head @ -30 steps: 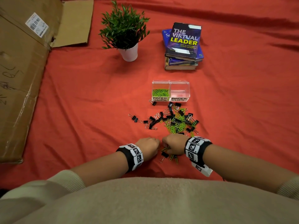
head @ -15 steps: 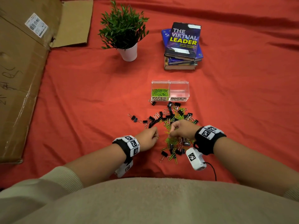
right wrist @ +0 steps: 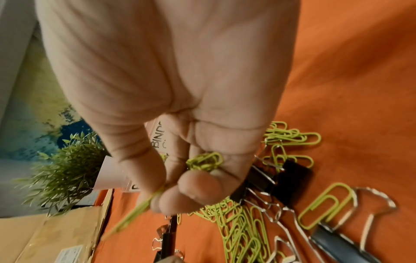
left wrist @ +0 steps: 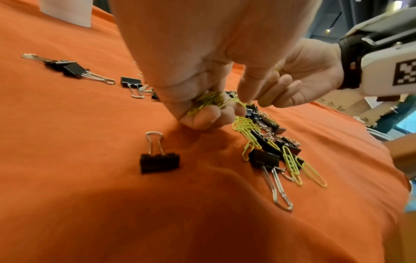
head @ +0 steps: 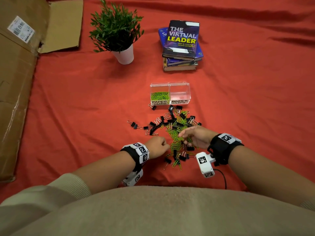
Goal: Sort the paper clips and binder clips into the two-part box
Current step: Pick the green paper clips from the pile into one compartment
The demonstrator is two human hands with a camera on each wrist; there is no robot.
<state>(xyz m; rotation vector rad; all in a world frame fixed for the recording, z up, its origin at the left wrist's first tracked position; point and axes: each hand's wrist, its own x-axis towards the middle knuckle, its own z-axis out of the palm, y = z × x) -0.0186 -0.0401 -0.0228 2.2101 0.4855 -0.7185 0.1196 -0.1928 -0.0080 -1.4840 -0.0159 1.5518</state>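
A mixed pile of green paper clips [head: 177,133] and black binder clips [head: 172,119] lies on the red cloth in front of the clear two-part box [head: 179,85]. Its left part, labelled PAPER CLIPS, holds green clips; the right part, labelled BINDER CLIPS, looks bare. My left hand [head: 157,147] is a fist at the pile's left edge, gripping a bunch of green paper clips [left wrist: 207,102]. My right hand [head: 192,136] hovers over the pile and pinches green paper clips [right wrist: 203,161] between thumb and fingers.
A potted plant [head: 117,33] and a stack of books [head: 181,46] stand behind the box. Flattened cardboard [head: 17,79] covers the left side. A few binder clips [head: 134,125] lie apart to the pile's left.
Both hands moved forward from the near edge of the pile. The right hand rose over the pile's middle with paper clips; the left stayed fisted and shifted up beside it.
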